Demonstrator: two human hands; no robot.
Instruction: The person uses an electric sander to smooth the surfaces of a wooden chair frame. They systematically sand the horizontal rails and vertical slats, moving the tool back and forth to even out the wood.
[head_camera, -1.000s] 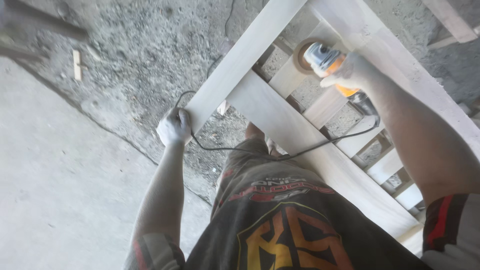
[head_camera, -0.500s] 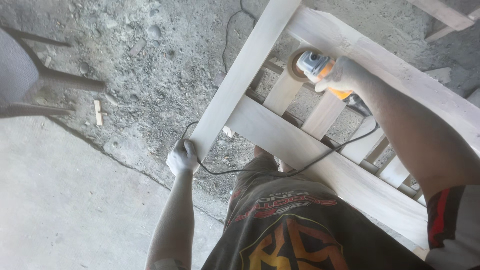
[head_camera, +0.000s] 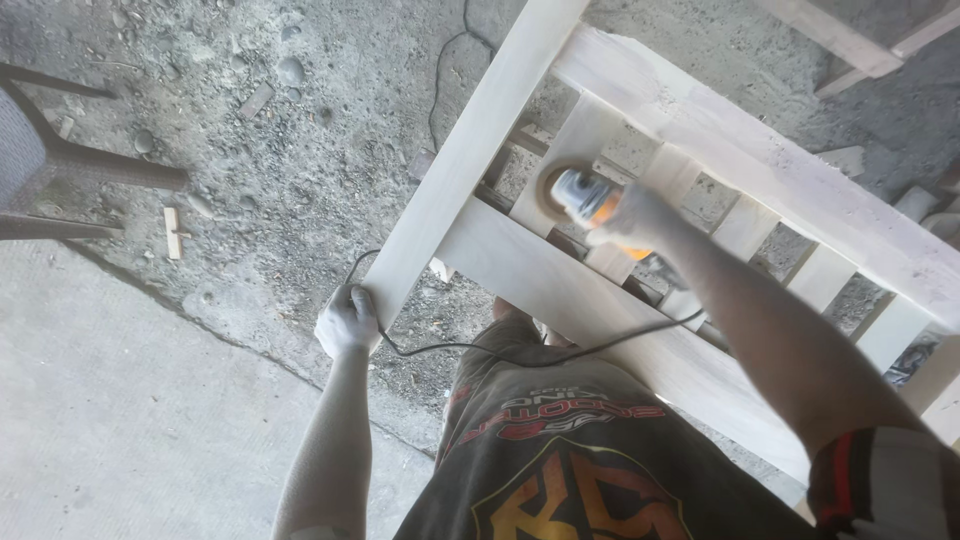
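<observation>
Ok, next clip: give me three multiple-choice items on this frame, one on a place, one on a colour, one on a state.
1. Where is the left hand?
A. On the lower end of the wooden frame's long side rail
B. On the grinder
C. On the chair leg

2. What colour is the power cord?
A. White
B. Black
C. Red

3. How does the sanding disc of the angle grinder stand?
A. Lying on the ground
B. Raised clear above the frame
C. Set against a slat of the frame

Answers:
1 A, the fingers wrap the rail's end.
2 B, a dark line runs across the frame's lower rail.
3 C, the right hand presses the tool onto the slat.
</observation>
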